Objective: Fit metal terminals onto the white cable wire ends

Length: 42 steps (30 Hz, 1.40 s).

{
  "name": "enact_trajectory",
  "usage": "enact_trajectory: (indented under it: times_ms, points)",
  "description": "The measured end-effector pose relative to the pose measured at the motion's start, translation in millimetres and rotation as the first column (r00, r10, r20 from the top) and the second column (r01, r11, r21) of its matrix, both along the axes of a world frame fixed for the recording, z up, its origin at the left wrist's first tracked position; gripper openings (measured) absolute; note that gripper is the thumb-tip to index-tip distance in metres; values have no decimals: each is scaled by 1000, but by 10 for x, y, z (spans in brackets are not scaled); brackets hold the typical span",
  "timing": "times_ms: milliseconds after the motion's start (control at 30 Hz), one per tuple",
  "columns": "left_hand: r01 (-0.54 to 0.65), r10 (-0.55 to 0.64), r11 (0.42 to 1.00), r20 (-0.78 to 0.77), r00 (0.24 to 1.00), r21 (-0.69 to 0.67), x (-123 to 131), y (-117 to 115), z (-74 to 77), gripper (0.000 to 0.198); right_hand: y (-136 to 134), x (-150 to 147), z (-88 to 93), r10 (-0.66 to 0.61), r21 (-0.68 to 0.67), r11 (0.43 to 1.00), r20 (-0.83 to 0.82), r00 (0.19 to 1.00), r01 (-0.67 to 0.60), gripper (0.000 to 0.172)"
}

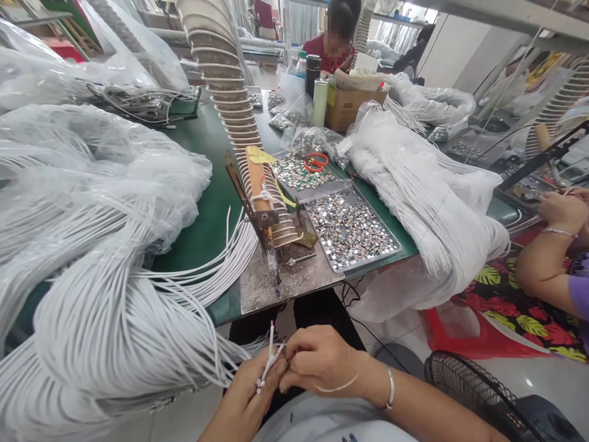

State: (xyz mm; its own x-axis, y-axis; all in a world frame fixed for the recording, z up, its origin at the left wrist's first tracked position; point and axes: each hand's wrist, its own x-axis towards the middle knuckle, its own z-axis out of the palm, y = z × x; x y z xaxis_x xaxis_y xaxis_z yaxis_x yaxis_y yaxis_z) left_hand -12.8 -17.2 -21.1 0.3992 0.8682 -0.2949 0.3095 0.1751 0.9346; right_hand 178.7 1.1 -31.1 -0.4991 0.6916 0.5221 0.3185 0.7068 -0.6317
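Over my lap, below the table's front edge, my left hand (246, 390) is closed around white cable ends (270, 362). One end points up and shows a thin reddish tip. My right hand (322, 362) meets it, thumb and fingers pinched close to the left thumb. A thin white strand curves below the right hand; what its fingertips grip is hidden. To the left a thick bundle of white cables (115, 307) hangs over the table edge. Ahead stands a soldering iron (271, 258), fixed tip-down on a stand over a stained metal plate (257, 285).
A ribbed fume hose (225, 80) comes down to the plate. Right of it lie a tray of small metal connectors (352, 230), red-handled scissors (316, 162) and bagged white cables (414, 184). A black fan (469, 393) stands low at right. Co-workers sit opposite and at right.
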Motion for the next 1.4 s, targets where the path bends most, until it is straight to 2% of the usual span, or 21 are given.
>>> enact_trajectory:
  times_ms: [67, 133, 233, 267, 300, 333, 367, 400, 467, 500, 533, 567, 600, 667, 767, 900, 1000, 1100, 1200, 1333, 1400]
  points:
    - [-67, 67, 998, -4, 998, 5, -44, -4, 7, 40, 14, 121, 86, 1, -119, 993, -77, 997, -10, 33]
    - [-173, 173, 985, 5, 985, -11, -119, -22, 4, 43, 50, 334, 185, -87, -266, 963, -204, 975, 30, 27]
    - [-270, 272, 961, 35, 962, -64, -195, -54, -6, 43, 125, 624, 246, -378, -403, 892, -415, 828, 205, 28]
    - [-266, 271, 960, 50, 961, -84, -196, -62, -11, 43, 142, 664, 242, -423, -437, 874, -468, 776, 213, 27]
    - [-254, 261, 962, 64, 963, -98, -185, -67, -18, 43, 149, 668, 232, -420, -465, 867, -491, 764, 178, 25]
    - [-240, 248, 965, 77, 966, -105, -165, -69, -24, 43, 144, 641, 221, -361, -489, 867, -483, 798, 96, 25]
    - [-225, 235, 968, 83, 969, -106, -140, -68, -30, 43, 131, 593, 211, -243, -518, 855, -450, 859, -29, 26]
    - [-212, 221, 972, 79, 972, -104, -115, -64, -34, 42, 112, 535, 204, -92, -564, 808, -401, 912, -167, 30]
    - [-170, 175, 980, 47, 983, -102, -80, -49, -37, 40, 75, 433, 197, 148, -687, 630, -351, 925, -362, 38]
    - [-154, 157, 983, 22, 987, -98, -73, -40, -36, 38, 65, 402, 195, 184, -736, 543, -365, 913, -404, 42]
    - [-151, 151, 985, -5, 989, -89, -74, -31, -34, 38, 60, 386, 192, 161, -768, 487, -389, 907, -416, 45]
    - [-154, 152, 985, -30, 988, -78, -78, -24, -32, 38, 62, 380, 188, 104, -785, 467, -408, 907, -407, 46]
    - [-152, 149, 986, -45, 988, -69, -83, -18, -30, 39, 67, 376, 181, 42, -793, 478, -409, 912, -378, 45]
    - [-126, 122, 989, -58, 991, -71, -86, -11, -31, 41, 79, 343, 158, -56, -785, 555, -366, 929, -276, 39]
    - [-11, 8, 995, -35, 999, -99, -53, -6, -35, 44, 72, 191, 97, -130, -749, 645, -302, 944, -151, 30]
    - [50, -51, 996, -14, 999, -77, -14, 2, -32, 43, 33, -17, 14, -196, -755, 645, -313, 929, -118, 28]
    - [-21, 22, 998, 14, 1000, -67, -25, 14, -17, 36, 32, -31, 5, -231, -746, 660, -315, 920, -90, 29]
    - [-150, 154, 984, 36, 987, -101, -7, 36, 10, 28, 45, -3, 9, -208, -642, 763, -351, 913, -73, 29]
    - [-180, 190, 978, 99, 977, -106, 71, 59, 34, 33, 21, -59, -33, -222, -494, 869, -435, 872, -25, 29]
    - [-175, 192, 977, 144, 971, -124, 149, 62, 38, 40, -46, -196, -132, -339, -426, 899, -538, 772, 99, 26]
    - [-195, 214, 970, 127, 969, -145, 135, 49, 29, 39, -58, -221, -167, -317, -362, 923, -533, 784, 127, 23]
